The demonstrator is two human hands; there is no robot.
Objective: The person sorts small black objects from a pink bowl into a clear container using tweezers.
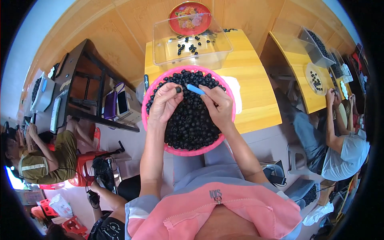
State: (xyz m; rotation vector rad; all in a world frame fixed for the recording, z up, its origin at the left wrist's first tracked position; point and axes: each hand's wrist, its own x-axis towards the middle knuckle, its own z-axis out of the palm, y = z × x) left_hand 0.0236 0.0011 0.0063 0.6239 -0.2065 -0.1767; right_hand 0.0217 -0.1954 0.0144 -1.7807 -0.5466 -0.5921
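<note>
Between the thumb and fingers of my left hand (163,105) is a small round black part (178,90). My right hand (219,105) is closed on a slim tool with a light blue handle (195,89); its tip points toward the black part, and I cannot make out a blade. Both hands are above a pink plastic basket (188,153). Heaped inside it are a great many small black parts (192,126), some showing a hole in the middle. The basket sits over my lap, against the near edge of a yellow wooden table (254,86).
A clear plastic bin (158,54) with scattered black parts stands beyond the basket. Behind it a red floral tray (174,25) leans on the wall. White material (237,96) lies right of the basket. People sit at other tables on both sides; a red stool (83,166) is at left.
</note>
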